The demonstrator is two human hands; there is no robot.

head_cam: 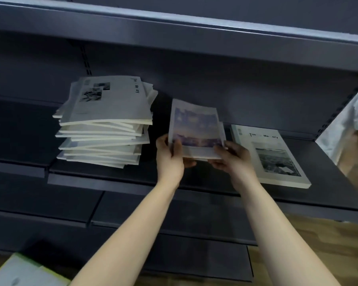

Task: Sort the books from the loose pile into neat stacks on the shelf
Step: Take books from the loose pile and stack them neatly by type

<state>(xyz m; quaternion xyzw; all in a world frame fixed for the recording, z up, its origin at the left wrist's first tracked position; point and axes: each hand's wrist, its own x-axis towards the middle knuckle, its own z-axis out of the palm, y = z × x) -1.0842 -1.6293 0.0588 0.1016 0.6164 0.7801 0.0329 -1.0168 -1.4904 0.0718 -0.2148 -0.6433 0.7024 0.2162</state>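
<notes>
Hands: left hand (170, 155), right hand (233, 157) outstretched, gripping book (196, 129) edges.

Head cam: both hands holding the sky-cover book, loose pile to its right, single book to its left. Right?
Sides are swapped. The head view shows the loose pile left of the sky-cover book and the single book right of it. Both hands, left and right, do hold it.

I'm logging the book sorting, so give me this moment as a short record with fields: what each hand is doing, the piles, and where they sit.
left hand: grips the held books' left edge
right hand: grips their right edge
held books: small bundle, sky-photo cover, between the other piles
loose pile: tall, untidy, on the left
flat book: lying on the right
shelf: dark metal, carries both piles
</notes>
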